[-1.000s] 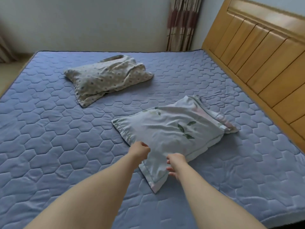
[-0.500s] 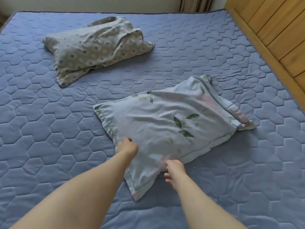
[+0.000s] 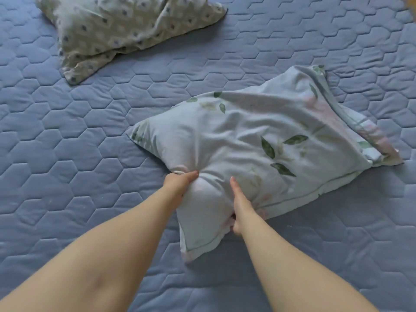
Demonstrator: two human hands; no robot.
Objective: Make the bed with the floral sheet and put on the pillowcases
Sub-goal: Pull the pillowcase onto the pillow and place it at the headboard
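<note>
dotted pillow [image 3: 126, 25] far left, untouched | L hand [image 3: 180, 183] fisted, bunches cloth of floral pillow [image 3: 258, 140] | R hand [image 3: 240, 208] grips its near corner, thumb on top | pillow lies mid-bed on blue pad [image 3: 67, 154] | risk: grip mostly cloth, filling may shift when lifted

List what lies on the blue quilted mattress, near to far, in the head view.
Nearest, the pale blue leaf-print pillow, gripped at its near end by the left hand and the right hand → then the beige dotted pillow.
</note>
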